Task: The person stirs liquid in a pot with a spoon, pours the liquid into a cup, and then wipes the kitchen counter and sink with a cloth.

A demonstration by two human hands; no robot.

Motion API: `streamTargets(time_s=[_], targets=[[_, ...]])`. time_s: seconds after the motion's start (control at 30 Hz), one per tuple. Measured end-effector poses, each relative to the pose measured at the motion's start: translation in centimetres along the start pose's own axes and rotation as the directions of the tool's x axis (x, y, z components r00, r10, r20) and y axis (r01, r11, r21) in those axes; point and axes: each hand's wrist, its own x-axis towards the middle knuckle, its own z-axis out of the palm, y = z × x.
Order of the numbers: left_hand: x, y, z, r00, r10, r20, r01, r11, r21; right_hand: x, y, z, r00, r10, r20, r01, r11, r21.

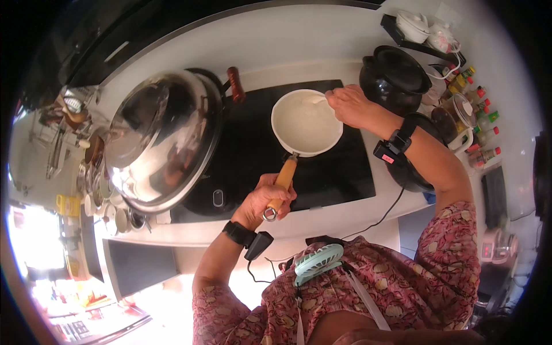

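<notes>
My left hand (272, 197) is wrapped around the wooden handle (286, 172) of a white saucepan (280, 142). The pan sits over the black glass cooktop (250, 151) and holds a pale, milky content (307, 123). Above the pan's far right rim, my right hand (350, 105) grips a pale utensil, seemingly a spoon (318, 100), whose end dips into the pan. Most of its handle is hidden by my fingers.
Left of the pan stands a wok under a big domed steel lid (159, 142), its red-brown handle (235, 84) pointing back. A black lidded pot (394, 79) and a dark pan (409, 172) stand right. Several condiment bottles (485, 129) line the right wall; stacked bowls (114, 215) lie left.
</notes>
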Motion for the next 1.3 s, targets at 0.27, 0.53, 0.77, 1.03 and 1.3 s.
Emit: streamTargets(time_s=[0.27,0.53,0.77,1.03,1.3], targets=[[-13.9,-6.6,-0.6,0.989,0.066,-0.134,-0.077,0.994,-0.082,-1.5,-15.0,-1.7,0.976,-0.133,0.174,0.087,0.965,0.249],[-29.2,-13.9,-3.0,0.914,0.197,-0.354,-0.238,0.968,-0.077,0.8,-33.2,-1.2,0.841,-0.522,0.141,0.434,0.807,0.401],[-40.5,-20.3,-2.5,0.734,0.364,-0.573,-0.453,0.892,-0.013,5.7,-47.2,-3.6,0.86,-0.49,-0.144,0.509,0.806,0.302],[-49.8,-24.1,-0.4,0.564,0.466,-0.682,-0.58,0.811,0.074,7.6,-61.6,-5.5,0.896,-0.427,-0.123,0.431,0.77,0.47],[-66.4,-25.3,1.0,0.542,0.518,-0.662,-0.696,0.718,-0.007,7.5,-80.0,-15.6,0.775,-0.631,-0.036,0.533,0.622,0.574]])
